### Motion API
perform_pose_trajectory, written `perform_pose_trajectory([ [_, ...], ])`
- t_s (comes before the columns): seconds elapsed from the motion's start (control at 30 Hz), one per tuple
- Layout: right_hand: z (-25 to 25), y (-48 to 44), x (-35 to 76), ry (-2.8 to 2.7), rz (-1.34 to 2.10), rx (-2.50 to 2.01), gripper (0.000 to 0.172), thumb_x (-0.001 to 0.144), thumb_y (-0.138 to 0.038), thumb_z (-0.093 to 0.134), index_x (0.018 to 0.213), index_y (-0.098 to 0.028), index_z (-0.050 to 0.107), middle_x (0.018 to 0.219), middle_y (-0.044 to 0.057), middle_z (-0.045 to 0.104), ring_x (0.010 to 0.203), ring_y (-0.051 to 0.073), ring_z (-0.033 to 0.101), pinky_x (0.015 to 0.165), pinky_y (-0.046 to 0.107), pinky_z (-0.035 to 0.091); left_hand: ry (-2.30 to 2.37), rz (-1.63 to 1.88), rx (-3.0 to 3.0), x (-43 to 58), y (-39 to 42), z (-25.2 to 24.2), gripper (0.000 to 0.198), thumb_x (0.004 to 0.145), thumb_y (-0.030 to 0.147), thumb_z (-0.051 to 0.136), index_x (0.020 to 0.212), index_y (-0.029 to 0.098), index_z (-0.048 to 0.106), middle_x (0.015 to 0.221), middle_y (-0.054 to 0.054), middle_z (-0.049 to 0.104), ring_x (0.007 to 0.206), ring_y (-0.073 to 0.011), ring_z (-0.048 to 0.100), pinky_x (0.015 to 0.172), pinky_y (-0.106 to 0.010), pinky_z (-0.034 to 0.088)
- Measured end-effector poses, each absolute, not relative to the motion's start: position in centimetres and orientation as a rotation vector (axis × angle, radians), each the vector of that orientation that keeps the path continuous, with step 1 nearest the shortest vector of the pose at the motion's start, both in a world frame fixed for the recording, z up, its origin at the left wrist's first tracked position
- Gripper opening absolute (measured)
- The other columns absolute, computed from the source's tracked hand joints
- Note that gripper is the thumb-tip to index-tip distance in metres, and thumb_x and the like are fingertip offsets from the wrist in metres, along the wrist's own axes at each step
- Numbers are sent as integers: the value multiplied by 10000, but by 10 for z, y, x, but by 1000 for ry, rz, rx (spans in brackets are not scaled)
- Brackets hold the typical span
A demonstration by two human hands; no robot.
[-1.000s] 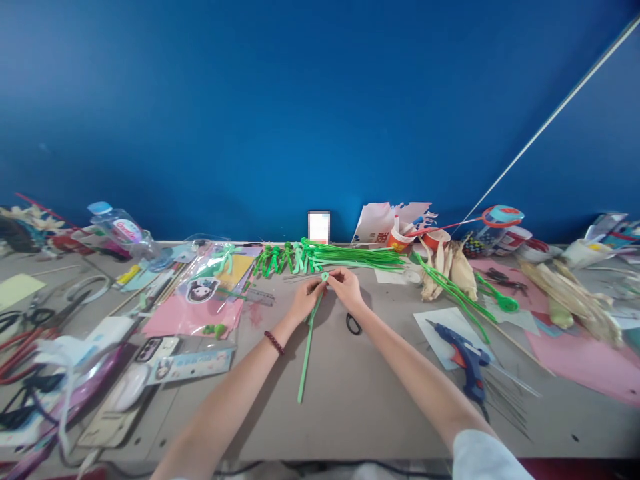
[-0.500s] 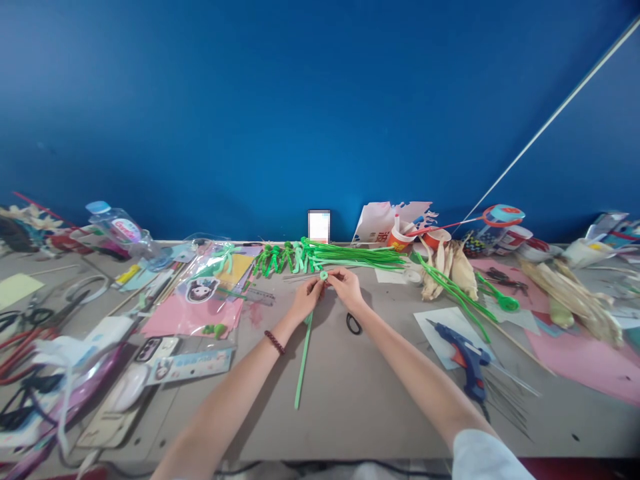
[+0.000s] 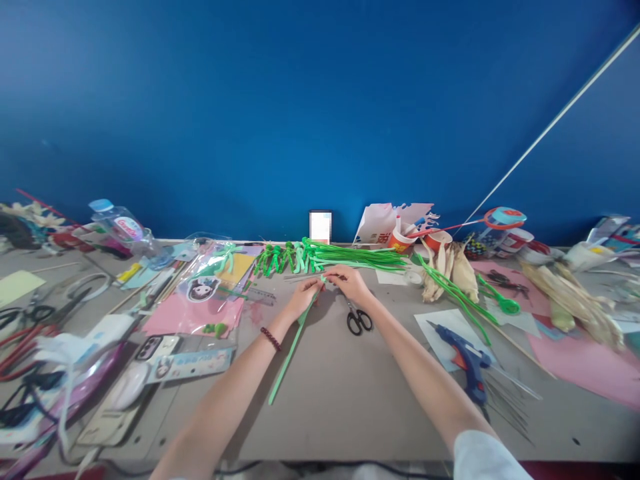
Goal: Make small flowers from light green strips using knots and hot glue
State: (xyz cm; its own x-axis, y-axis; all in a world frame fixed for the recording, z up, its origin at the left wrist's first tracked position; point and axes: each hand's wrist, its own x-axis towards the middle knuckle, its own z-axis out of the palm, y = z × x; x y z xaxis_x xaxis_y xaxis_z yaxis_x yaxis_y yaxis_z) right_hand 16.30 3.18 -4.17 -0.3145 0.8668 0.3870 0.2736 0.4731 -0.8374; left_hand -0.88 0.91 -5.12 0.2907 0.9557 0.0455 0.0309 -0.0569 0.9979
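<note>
Between my hands is a pale green pipe cleaner (image 3: 290, 353), its long free end slanting down to the left toward the table's front. My left hand (image 3: 303, 298) pinches it near its upper end, with a bead bracelet on that wrist. The fingertips of my right hand (image 3: 349, 283) close on the small coiled tip of the same pipe cleaner. Black-handled scissors (image 3: 359, 321) lie beside my right wrist, blades partly under it. Just beyond my fingers lies a bundle of green pipe cleaners (image 3: 360, 257), with several twisted green pieces (image 3: 275, 259) to its left.
On the right, a blue hot glue gun (image 3: 467, 360) rests partly on white paper, near dried husks (image 3: 575, 300). To the left are pink paper (image 3: 175, 313), a phone (image 3: 115, 407) and a plastic bottle (image 3: 120, 227). Paper cups (image 3: 400, 239) stand by the blue wall.
The pipe cleaner's free end has swung left, and its coiled tip has turned in my fingers. My right forearm has shifted right, and more of the scissors shows.
</note>
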Motion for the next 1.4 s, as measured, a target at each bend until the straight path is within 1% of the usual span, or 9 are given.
perform_pose_trajectory([
  [0.1, -42, 33, 163, -1867, 801, -992, 151, 804, -294, 562, 811, -206, 684, 907, 52, 672, 864, 186, 610, 696, 270, 499, 1009, 980, 1466, -8, 9, -51, 277, 804, 412, 531, 639, 193, 571, 452, 32, 456, 431, -129, 464, 459, -250, 387],
  [0.3, -51, 32, 157, -1787, 898, -1074, 162, 795, -301, 532, 769, -182, 640, 773, 33, 650, 634, 137, 599, 600, 249, 507, 1116, 985, 1649, -6, 8, -54, 277, 823, 384, 460, 646, 191, 550, 502, 30, 471, 465, -129, 457, 486, -248, 367],
  [0.5, -56, 31, 150, -1671, 925, -1137, 152, 760, -317, 563, 738, -186, 638, 736, 21, 641, 640, 138, 599, 598, 257, 524, 1264, 1048, 1890, -4, 5, -52, 290, 841, 343, 433, 651, 185, 586, 579, 0, 547, 585, -150, 508, 573, -254, 372],
  [0.63, -49, 30, 151, -1481, 1187, -1056, 232, 739, -396, 591, 786, -181, 664, 746, 19, 654, 615, 125, 603, 608, 269, 541, 1213, 1034, 1782, -5, 6, -55, 312, 852, 387, 424, 681, 184, 589, 554, 15, 516, 512, -131, 498, 506, -236, 377],
  [0.73, -40, 29, 157, -1393, 1291, -972, 281, 740, -423, 601, 842, -174, 683, 807, 40, 670, 665, 127, 617, 635, 271, 542, 1142, 1028, 1689, -5, 7, -57, 331, 849, 431, 430, 675, 186, 568, 538, 31, 467, 446, -115, 477, 454, -227, 374],
  [0.87, -35, 30, 164, -1466, 1239, -980, 248, 709, -347, 645, 886, -176, 682, 885, 53, 684, 728, 144, 630, 652, 276, 537, 1147, 1047, 1691, -3, 6, -55, 346, 848, 451, 431, 664, 189, 563, 534, 37, 447, 429, -114, 471, 461, -237, 375],
  [1.03, -43, 30, 160, -1603, 1058, -1056, 213, 706, -283, 620, 882, -177, 678, 814, 39, 696, 740, 162, 650, 698, 297, 530, 1205, 1064, 1733, -3, 5, -54, 339, 852, 440, 425, 730, 182, 607, 582, 15, 517, 472, -124, 483, 502, -247, 382],
  [1.2, -47, 25, 152, -1617, 869, -1108, 182, 707, -245, 575, 848, -185, 674, 830, 42, 705, 761, 174, 657, 726, 304, 523, 1253, 1074, 1783, -1, 5, -58, 320, 857, 415, 436, 754, 184, 634, 665, -15, 601, 562, -148, 525, 556, -255, 402],
  [1.4, -50, 20, 144, -1496, 848, -1166, 159, 694, -264, 577, 775, -189, 692, 731, 43, 710, 676, 199, 663, 668, 320, 533, 1311, 1079, 1835, 0, 2, -57, 275, 870, 340, 434, 775, 185, 642, 726, -34, 642, 646, -161, 558, 600, -256, 422],
])
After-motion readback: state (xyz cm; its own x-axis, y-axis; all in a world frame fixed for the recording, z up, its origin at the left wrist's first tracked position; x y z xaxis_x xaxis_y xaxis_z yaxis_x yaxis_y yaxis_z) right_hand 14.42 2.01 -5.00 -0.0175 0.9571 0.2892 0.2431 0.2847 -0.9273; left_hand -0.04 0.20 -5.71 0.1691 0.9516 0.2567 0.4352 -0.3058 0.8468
